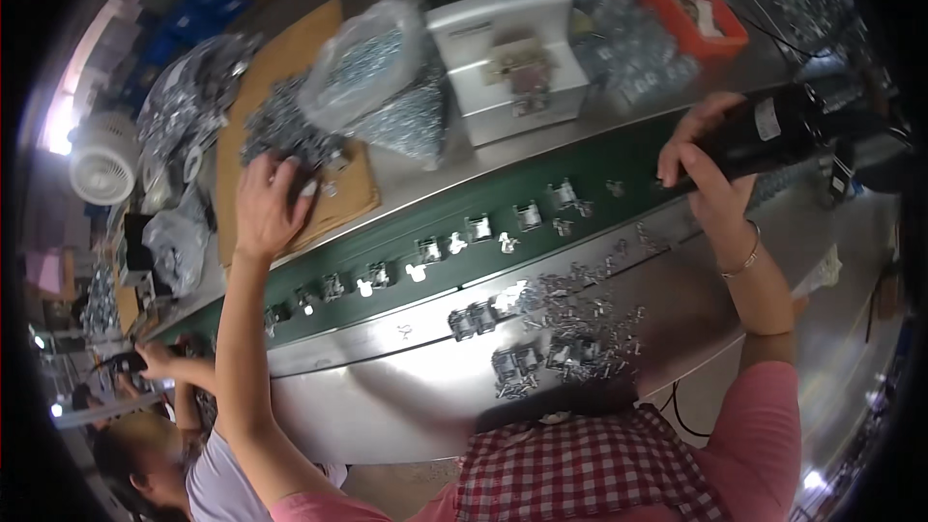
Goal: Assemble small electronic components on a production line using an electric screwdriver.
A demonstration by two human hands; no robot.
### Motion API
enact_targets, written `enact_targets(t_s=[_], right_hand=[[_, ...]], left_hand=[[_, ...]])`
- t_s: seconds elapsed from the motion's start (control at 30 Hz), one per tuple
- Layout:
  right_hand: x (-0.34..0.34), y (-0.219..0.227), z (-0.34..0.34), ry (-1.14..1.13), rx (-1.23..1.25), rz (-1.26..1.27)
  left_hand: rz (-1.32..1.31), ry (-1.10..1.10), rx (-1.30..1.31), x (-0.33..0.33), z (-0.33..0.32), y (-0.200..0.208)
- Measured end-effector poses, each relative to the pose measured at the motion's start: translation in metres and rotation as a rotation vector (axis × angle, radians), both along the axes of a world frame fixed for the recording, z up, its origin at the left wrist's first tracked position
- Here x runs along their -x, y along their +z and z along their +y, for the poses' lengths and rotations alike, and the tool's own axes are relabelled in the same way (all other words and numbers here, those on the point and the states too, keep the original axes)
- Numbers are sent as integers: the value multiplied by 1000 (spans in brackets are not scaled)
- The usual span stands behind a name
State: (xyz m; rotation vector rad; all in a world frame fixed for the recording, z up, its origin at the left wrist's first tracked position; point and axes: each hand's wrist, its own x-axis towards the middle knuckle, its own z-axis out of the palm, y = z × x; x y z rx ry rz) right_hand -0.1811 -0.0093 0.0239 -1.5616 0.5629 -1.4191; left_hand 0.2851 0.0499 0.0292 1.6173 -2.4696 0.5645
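Observation:
My left hand rests at the near edge of a pile of small dark metal parts on a cardboard sheet. Its fingers are bent, with the thumb apart from them. At the right, my right hand is wrapped round a black cylindrical power screwdriver, which lies nearly level above the belt. Along the green conveyor belt runs a row of small metal assemblies, with little bright pieces beside them.
Loose small metal pieces lie heaped on the steel ledge in front. Behind the belt stand a plastic bag of small parts, a white machine and an orange bin. A co-worker sits at the lower left.

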Motion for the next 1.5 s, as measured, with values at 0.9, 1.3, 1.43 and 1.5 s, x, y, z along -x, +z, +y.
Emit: enact_targets(t_s=[0.9, 1.3, 1.43, 1.5], right_hand=[[10, 17, 16, -70, -27, 16], [18, 21, 2, -125, 0, -35], [38, 36, 5, -210, -48, 35], [17, 27, 5, 17, -142, -298]], left_hand=[[280, -325, -359, 297, -53, -35], [1256, -986, -439, 256, -23, 101], [1033, -476, -543, 152, 95, 74], [857, -11, -504, 127, 134, 66]])
